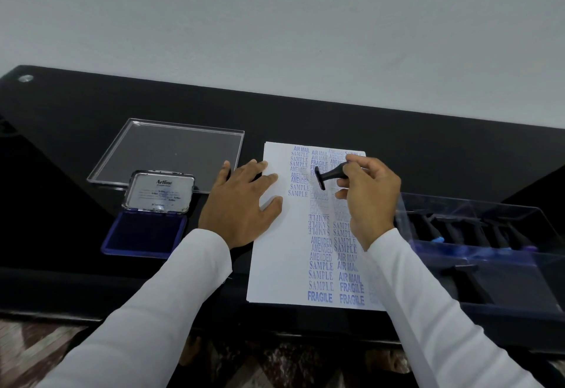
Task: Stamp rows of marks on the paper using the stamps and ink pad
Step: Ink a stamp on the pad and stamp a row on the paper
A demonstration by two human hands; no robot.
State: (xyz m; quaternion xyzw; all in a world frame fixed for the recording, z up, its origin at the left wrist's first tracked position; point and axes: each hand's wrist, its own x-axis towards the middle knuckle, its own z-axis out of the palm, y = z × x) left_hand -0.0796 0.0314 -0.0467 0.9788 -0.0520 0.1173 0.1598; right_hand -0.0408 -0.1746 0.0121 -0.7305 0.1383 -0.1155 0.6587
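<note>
A white sheet of paper [281, 265] lies on the black table, covered with columns of blue stamped words such as SAMPLE, AMENDED, AIR MAIL and FRAGILE. My left hand [241, 204] rests flat with spread fingers on the paper's left edge. My right hand [367, 195] pinches the handle of a black stamp [327, 176], held tilted on its side above the upper middle of the sheet, its face pointing left. The blue ink pad [143, 231] sits open left of my left hand, its silver lid [159, 192] standing up.
A clear plastic lid [171, 152] lies flat behind the ink pad. At the right, a clear box [489, 253] holds several more black stamps in a row. The black table [428, 143] meets a white wall behind; patterned floor shows below its front edge.
</note>
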